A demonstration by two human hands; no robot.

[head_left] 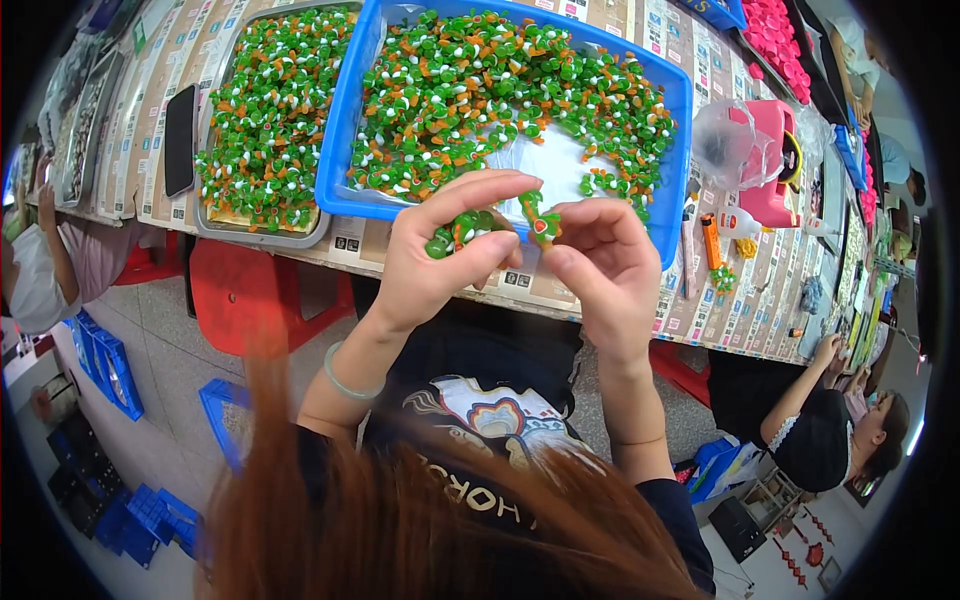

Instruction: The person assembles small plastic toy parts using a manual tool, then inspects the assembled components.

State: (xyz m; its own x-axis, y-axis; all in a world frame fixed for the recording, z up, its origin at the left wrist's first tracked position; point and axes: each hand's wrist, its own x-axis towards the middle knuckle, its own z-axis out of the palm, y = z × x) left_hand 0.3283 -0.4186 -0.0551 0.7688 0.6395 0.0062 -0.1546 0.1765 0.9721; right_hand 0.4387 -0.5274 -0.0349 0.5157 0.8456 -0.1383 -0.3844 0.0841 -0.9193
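Above the near edge of the table, my left hand (425,250) curls around several small green toy figures (462,232) with white and red parts. Its index fingertip reaches the top of another small green toy figure (541,224), which bears a red spot. My right hand (612,275) pinches that figure between thumb and index finger; its other fingers are bent. Just beyond both hands lies a blue tray (333,140), heaped with green, orange and white figures, its white bottom showing near the middle. Left of it, a metal tray (207,222) is piled with similar figures.
A black phone (180,140) lies left of the metal tray. To the right are a pink container (770,165), a clear plastic bag (722,145), a white bottle (738,222) and an orange tool (711,240). A red stool (235,300) stands below the table; another person (825,430) sits at right.
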